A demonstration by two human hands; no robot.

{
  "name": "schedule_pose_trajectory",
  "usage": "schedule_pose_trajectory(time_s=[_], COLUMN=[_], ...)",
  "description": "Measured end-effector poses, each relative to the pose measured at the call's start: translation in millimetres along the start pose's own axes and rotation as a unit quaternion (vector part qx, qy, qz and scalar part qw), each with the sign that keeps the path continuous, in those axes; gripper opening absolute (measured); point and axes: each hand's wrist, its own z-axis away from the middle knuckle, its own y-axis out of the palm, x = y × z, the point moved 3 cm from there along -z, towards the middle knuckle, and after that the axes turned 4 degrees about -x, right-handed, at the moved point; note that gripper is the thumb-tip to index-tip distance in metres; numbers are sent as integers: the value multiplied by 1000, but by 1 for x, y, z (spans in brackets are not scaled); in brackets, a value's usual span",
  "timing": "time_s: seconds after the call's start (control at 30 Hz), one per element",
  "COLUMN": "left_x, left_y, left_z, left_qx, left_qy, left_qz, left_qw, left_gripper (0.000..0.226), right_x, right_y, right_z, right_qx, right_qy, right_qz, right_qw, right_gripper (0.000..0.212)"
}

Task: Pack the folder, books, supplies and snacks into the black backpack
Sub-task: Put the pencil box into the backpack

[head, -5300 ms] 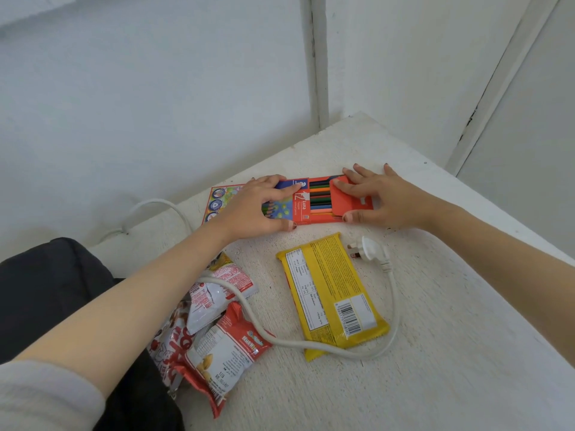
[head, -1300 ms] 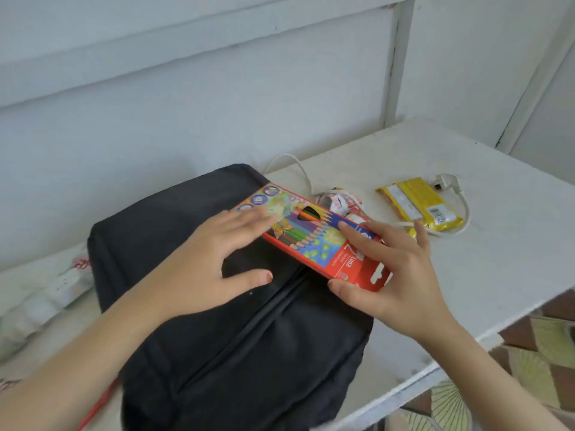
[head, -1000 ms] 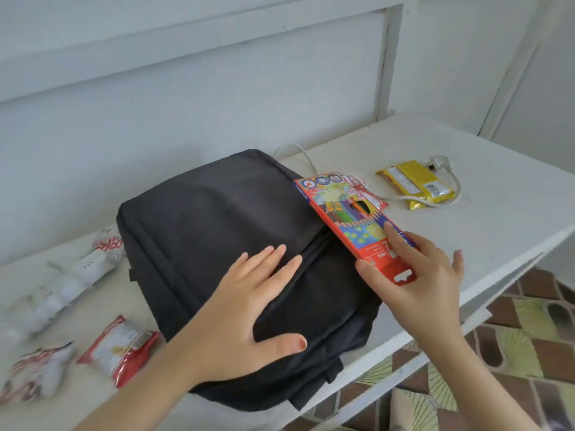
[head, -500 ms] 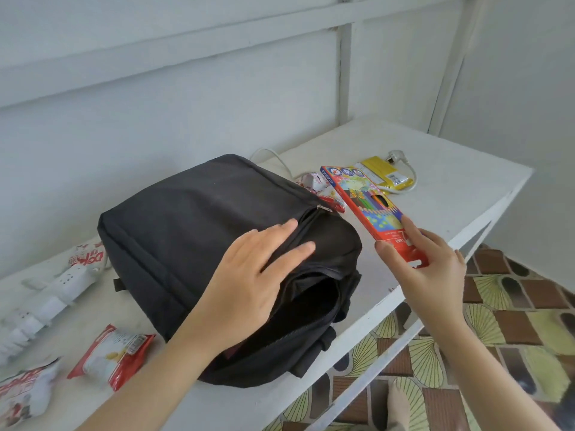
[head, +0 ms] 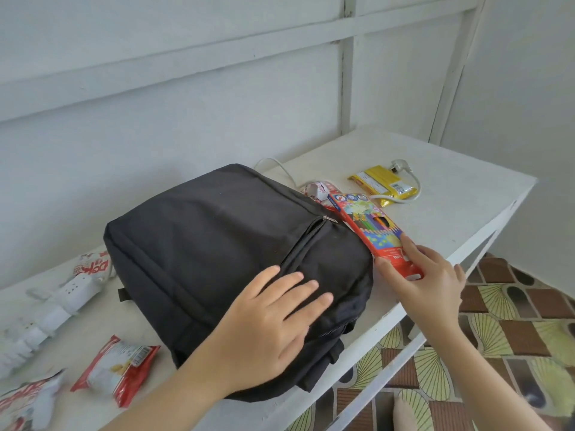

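On a white worktop [head: 451, 209] set into the corner of a white-panelled room, a black backpack [head: 217, 244] is laid flat, with a metal zip pull [head: 325, 218] seen on its upper face. The left grip [head: 267, 331] is spread wide, fingers straight, and is pressed flat on the near end of the bag. A box of coloured pencils [head: 373, 231] is pinched at its near end by the right grip [head: 426, 284], thumb on one long edge and fingers on the printed face. The box is held along the backpack's right side; whether the two touch cannot be told. Beyond the box, a yellow snack pack [head: 382, 181] is ringed by a white cable [head: 415, 189] ending in a plug. A red-and-white snack packet [head: 317, 191] is tucked behind the bag's far corner. To the left, a white power strip [head: 62, 300] and another red snack packet [head: 118, 368] are laid out. A patterned tiled floor [head: 497, 321] is seen below the worktop's edge.
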Motion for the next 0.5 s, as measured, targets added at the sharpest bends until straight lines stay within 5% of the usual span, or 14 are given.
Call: schedule_pose_trajectory(time_s=[0.27,0.5], left_x=[0,21], left_y=[7,14], left_z=[2,-3], left_qx=[-13,-3], left_qy=[61,29], left_qz=[-5,-8], left_qw=[998,1000], left_gripper=[53,44], right_x=[-26,-34], right_y=[9,14], right_z=[4,7], right_qx=[-8,9], right_qy=[-14,-20], right_qz=[127,162], right_qw=[992,987], right_gripper=[78,83])
